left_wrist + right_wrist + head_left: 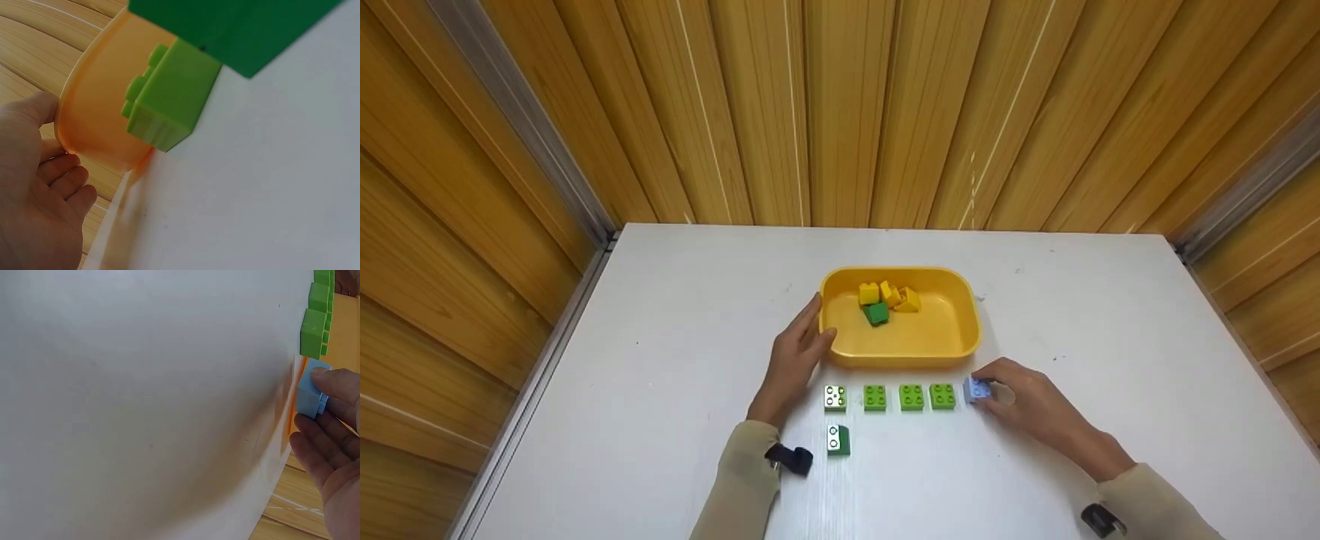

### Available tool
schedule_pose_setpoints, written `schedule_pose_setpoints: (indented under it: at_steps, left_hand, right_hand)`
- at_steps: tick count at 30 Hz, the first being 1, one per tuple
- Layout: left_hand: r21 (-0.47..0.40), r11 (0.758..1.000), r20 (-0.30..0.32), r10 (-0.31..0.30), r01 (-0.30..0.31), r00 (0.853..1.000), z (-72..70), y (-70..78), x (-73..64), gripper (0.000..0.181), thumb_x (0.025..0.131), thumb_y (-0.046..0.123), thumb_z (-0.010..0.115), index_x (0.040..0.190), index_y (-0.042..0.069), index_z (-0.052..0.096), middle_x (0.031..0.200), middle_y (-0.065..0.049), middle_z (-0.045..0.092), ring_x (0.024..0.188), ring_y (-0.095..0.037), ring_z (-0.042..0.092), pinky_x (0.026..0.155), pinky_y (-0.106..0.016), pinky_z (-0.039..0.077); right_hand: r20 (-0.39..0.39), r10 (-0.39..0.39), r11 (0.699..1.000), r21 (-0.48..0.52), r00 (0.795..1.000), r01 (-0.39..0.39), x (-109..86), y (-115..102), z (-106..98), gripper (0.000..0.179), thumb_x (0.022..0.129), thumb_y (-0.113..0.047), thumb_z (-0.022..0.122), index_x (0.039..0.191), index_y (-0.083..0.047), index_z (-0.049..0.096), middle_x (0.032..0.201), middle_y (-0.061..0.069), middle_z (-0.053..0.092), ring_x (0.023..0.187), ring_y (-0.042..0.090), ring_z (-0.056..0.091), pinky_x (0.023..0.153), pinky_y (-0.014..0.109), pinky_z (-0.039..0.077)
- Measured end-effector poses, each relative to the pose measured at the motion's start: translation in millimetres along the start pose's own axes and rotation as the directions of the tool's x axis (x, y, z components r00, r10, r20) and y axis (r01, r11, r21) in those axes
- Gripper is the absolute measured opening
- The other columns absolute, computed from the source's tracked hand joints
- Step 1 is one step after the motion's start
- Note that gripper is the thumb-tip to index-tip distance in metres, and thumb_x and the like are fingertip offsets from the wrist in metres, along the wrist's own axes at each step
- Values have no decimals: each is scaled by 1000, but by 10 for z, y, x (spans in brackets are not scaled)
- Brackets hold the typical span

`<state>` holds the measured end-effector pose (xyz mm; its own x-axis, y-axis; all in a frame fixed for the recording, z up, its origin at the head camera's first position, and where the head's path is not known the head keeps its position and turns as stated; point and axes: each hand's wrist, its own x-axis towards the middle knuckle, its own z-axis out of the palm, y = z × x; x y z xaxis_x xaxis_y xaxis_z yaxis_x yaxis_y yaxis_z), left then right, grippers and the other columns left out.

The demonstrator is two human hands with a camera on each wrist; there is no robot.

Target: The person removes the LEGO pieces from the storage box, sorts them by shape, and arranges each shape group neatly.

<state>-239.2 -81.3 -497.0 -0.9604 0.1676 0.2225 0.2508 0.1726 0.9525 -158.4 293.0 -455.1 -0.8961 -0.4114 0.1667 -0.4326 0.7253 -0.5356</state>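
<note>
My right hand [1031,397] pinches a light blue toy building brick [978,389] between thumb and fingers, at the right end of a row of lime green bricks [911,397]. The right wrist view shows the thumb on one side of the blue brick [311,389] and fingers at the other. My left hand [793,360] holds the left side of a yellow plastic bin [900,361], with the thumb at its rim. A dark green brick [838,440] sits in front of the row's left end.
Inside the bin lie several yellow bricks [869,293] and a dark green brick [877,313]. Everything stands on a white table [697,300]. Wood-patterned panels [840,112] rise behind the table and at both sides.
</note>
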Motion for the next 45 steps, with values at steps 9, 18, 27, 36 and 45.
schedule_pose_setpoints:
  at_steps: [9,18,27,36,45]
  left_hand:
    - [25,1000,6,-8,8,1000,-5,17,-4,65,108,31,65,165,15,39,169,1,37,157,-19,30,128,-40,25]
    - [10,1000,10,-22,22,1000,-1,24,-5,66,108,28,66,166,14,38,170,2,35,157,-17,29,128,-38,25]
    - [24,999,15,-33,33,999,-1,25,-2,66,109,31,64,166,15,36,170,3,34,157,-16,28,128,-37,25]
    - [3,1000,5,-15,15,1000,2,24,-6,65,108,30,66,165,14,39,169,0,36,157,-20,29,129,-41,24]
    - [16,1000,6,-20,20,1000,-3,16,-5,66,108,31,65,166,14,38,170,1,35,157,-20,29,128,-40,25]
  right_hand:
    - [37,18,1000,-16,999,-17,-5,11,3,37,87,-1,86,121,-7,73,120,0,72,111,22,70,97,40,60]
    - [-7,-93,994,-54,996,92,-6,56,31,41,82,2,90,118,-5,74,116,-1,73,104,17,70,93,32,61]
    - [7,-67,996,-51,998,68,-11,67,43,41,82,1,89,120,-5,73,118,-1,73,108,19,70,97,36,60]
    - [45,-2,999,-42,999,4,-16,34,24,39,86,-3,87,123,-7,73,120,-1,72,109,20,69,98,39,60]
    - [7,-68,996,-63,998,68,-23,47,35,39,83,-2,89,119,-6,74,117,0,73,105,18,69,95,36,60]
